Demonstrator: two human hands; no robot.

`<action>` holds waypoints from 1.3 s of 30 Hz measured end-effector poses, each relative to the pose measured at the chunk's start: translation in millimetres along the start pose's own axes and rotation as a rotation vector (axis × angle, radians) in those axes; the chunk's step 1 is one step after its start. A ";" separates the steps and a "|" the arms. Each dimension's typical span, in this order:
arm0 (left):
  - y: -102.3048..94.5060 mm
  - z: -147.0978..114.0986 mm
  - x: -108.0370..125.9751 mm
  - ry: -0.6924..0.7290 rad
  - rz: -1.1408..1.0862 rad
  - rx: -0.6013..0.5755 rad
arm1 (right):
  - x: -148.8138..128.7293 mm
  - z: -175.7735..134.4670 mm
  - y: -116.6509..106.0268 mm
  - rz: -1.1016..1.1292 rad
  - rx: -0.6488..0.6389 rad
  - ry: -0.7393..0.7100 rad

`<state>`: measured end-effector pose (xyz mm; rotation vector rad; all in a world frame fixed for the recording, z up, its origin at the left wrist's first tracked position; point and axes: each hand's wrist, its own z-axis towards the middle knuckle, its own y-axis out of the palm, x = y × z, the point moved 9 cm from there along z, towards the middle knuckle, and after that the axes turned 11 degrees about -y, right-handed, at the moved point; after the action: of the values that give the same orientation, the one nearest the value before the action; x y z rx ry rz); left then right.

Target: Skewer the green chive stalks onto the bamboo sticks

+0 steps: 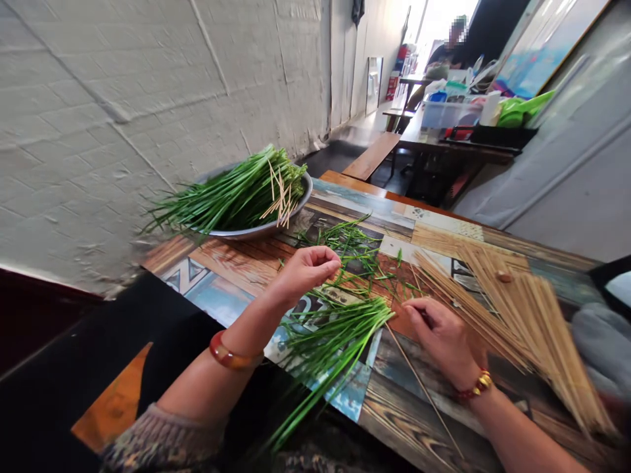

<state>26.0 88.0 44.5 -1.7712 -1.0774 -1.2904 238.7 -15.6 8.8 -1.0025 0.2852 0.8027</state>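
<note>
My left hand is raised over the table with thumb and fingers pinched together; whatever they hold, if anything, is too small to make out. Below it lies a bunch of green chives, leaves hanging over the near edge and pale ends pointing right. My right hand is beside those ends, fingers curled in, and I cannot see anything in its grip. A single thin bamboo skewer runs from the chive ends toward the table's near side. Loose chive scraps lie scattered beyond my left hand.
At the back left, a metal basin holds a large heap of chives with several skewers on top. Many bamboo skewers spread across the right. Farther off are a bench, another cluttered table and a seated person.
</note>
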 end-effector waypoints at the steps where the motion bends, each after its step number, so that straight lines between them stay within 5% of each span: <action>1: 0.4 -1.2 0.5 0.007 0.024 -0.004 | -0.5 3.1 -5.9 -0.018 0.035 0.013; 5: 3.4 -5.5 4.9 0.047 0.111 -0.033 | -21.6 25.4 -26.0 -0.067 0.134 -0.004; 8: 5.5 -9.1 9.1 0.080 0.146 -0.059 | -55.7 50.5 -25.9 -0.096 0.105 -0.148; 13: -2.5 -19.0 10.4 0.117 0.175 -0.071 | -103.8 78.2 -2.7 -0.352 -0.017 -0.401; 23: -43.3 -48.6 -1.8 0.140 0.030 -0.057 | -144.8 94.7 37.5 -0.615 -0.149 -0.560; 31: -57.3 -68.4 -9.0 0.127 -0.066 -0.109 | -167.6 104.8 48.5 -0.653 -0.239 -0.609; 39: -65.2 -74.5 -15.9 0.145 -0.189 -0.079 | -166.3 115.5 54.9 -0.499 -0.092 -0.464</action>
<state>-64.7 46.5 53.1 -1.6343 -1.1468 -1.5696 69.4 19.1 127.7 -0.8902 -0.3927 0.5689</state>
